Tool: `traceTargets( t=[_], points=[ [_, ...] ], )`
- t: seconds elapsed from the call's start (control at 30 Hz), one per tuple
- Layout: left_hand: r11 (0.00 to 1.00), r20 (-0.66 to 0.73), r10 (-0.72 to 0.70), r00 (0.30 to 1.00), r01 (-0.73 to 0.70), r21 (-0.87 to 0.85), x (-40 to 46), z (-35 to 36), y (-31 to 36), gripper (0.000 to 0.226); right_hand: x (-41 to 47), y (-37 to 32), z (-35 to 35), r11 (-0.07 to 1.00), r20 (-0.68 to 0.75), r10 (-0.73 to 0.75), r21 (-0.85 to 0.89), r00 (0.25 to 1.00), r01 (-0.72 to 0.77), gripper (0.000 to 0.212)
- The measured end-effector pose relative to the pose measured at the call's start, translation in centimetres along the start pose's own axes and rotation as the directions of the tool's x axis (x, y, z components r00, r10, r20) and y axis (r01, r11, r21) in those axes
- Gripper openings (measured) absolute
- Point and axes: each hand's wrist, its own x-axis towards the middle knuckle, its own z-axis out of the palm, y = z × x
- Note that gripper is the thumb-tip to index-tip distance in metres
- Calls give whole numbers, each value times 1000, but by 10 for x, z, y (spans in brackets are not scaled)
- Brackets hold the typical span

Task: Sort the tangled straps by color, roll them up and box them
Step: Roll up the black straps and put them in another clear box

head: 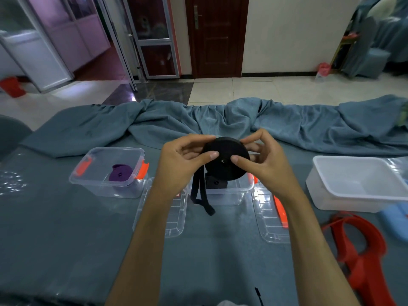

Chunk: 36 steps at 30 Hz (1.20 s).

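Both hands, left hand (183, 155) and right hand (262, 160), pinch the black strap roll (223, 161) above the middle clear box (229, 194), loose tail (202, 197) dangling over its near rim

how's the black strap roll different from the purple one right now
The black strap roll is gripped in the air by the left hand and right hand; the purple strap roll lies inside the left clear box. The black roll looks larger. It has a loose tail hanging down, while the purple roll shows none. Both are wound into flat coils.
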Motion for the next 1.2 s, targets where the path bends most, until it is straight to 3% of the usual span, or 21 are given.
traceTargets(
  t=[0.1, 0.2, 0.37, 0.43, 0.53, 0.63, 0.77, 0.93, 1.13, 1.2],
  points=[
    [1000, -97, 12, 995, -15, -26, -2, 5, -4, 27, -1, -5, -2, 998, 17, -55, -14, 998, 56, 39],
    [998, -46, 57, 997, -58, -22, 0, 2, -5, 25, -2, -7, -6, 992, -39, -123, -11, 992, 123, 34],
    [995, -113, 94, 989, -96, -10, -2, 7, -3, 19, 1, -4, -5, 1000, 19, -8, 1, 1000, 8, 35],
    [998, -125, 67, 990, -69, -9, -2, 11, -4, 16, 2, -2, -6, 999, 57, -31, -21, 998, 32, 39],
    [1000, -37, -3, 999, 1, -31, -2, 4, -6, 22, 2, 0, -9, 985, 13, -120, -125, 993, 121, 36],
    [998, -30, 58, 998, -57, 3, -2, 2, -3, 25, 3, 3, -8, 998, 15, -52, -46, 999, 53, 33],
    [995, -126, 92, 988, -95, -20, -1, 12, -5, 20, 5, 2, -5, 1000, 127, -15, -1, 992, 15, 50],
    [998, 27, 57, 998, -58, 7, 1, 6, -13, 31, 5, 0, -9, 997, 8, -80, -22, 997, 81, 40],
    [996, -138, 27, 990, -39, -83, 4, 15, -14, 22, 9, 3, -10, 999, 100, -43, -8, 994, 44, 45],
    [992, -94, 12, 996, -24, -125, 3, 14, -15, 19, 10, 3, -12, 996, 63, -76, -44, 995, 79, 38]
  ],
)
